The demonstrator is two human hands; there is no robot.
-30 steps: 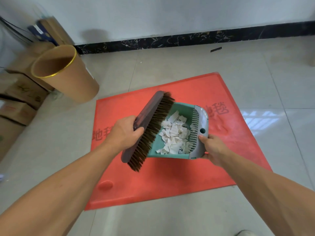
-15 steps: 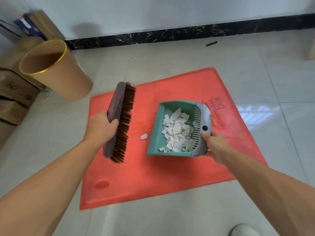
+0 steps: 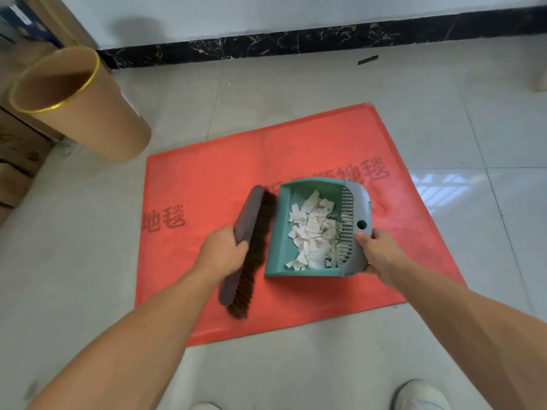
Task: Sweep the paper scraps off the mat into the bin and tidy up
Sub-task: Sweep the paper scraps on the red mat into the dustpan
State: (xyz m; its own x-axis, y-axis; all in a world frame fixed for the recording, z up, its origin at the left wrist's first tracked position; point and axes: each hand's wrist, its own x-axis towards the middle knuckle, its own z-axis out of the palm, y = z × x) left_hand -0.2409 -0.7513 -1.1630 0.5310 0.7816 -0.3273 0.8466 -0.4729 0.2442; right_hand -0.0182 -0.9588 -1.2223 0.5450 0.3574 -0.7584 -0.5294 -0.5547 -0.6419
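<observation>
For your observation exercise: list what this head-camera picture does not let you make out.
- Bin: bottom of its inside, hidden by its own wall.
- Mat under the dustpan and brush: any scraps there are covered.
- Small dark object by the wall: too small to identify.

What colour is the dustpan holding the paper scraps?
Teal green, with a grey comb-toothed handle end; the head view shows the dustpan clearly.

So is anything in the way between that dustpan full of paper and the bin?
Nothing visible. The dustpan, held by the right hand, sits on the mat; the bin stands off the mat's far-left corner, with only bare mat and floor between.
</observation>
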